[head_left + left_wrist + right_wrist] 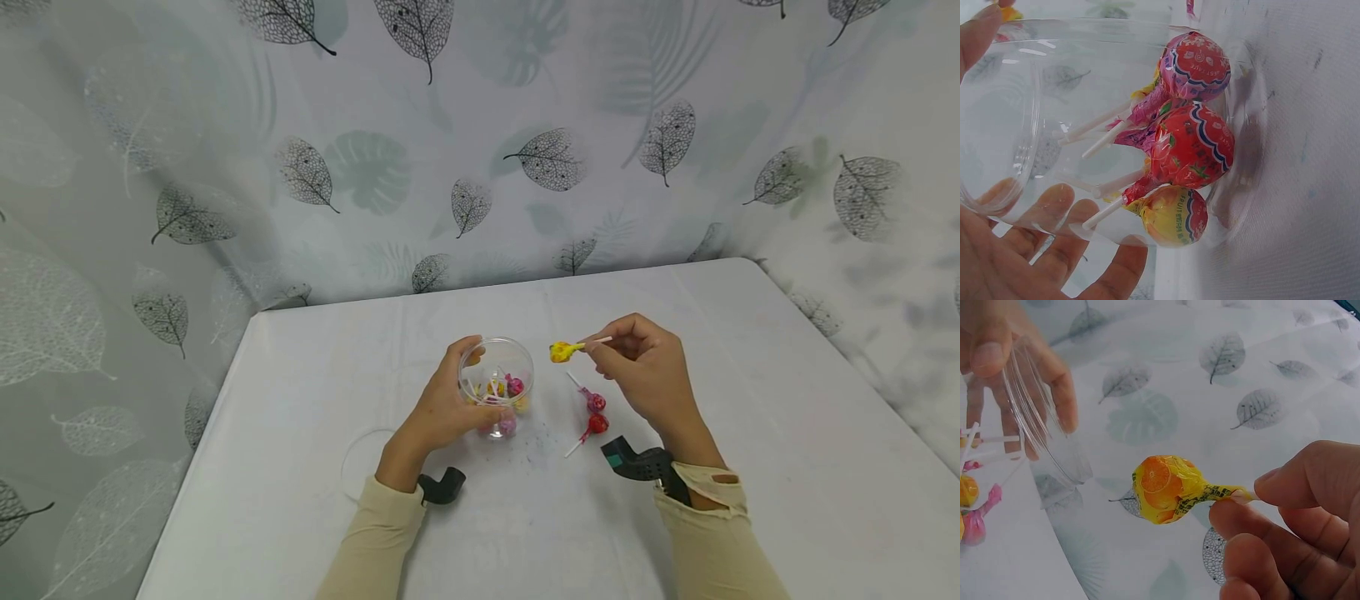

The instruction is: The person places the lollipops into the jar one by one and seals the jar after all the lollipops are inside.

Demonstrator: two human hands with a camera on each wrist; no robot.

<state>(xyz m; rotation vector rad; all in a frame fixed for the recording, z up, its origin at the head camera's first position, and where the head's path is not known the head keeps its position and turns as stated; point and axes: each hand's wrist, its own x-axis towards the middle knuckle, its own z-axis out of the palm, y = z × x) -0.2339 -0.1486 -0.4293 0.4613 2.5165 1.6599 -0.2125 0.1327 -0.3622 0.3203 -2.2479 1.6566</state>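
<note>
My left hand [444, 402] grips a clear plastic jar [1110, 28] round its side, the open mouth tilted toward me. Inside lie several wrapped lollipops, among them a red one [1191, 147], a pink-and-red one [1196, 67] and a yellow one [1175, 215], white sticks pointing to the mouth. To the right of the jar, my right hand [651, 371] pinches a yellow lollipop [1166, 489] by its stick between thumb and fingers. Its wrapper shows orange slices, and it hangs above the table, apart from the jar.
Two lollipops, one pink [595, 402] and one red [597, 423], lie on the white table [300, 392] between jar and right wrist. A clear round lid-like ring [358, 454] lies by the left forearm. Leaf-printed cloth [510, 225] hangs behind the table.
</note>
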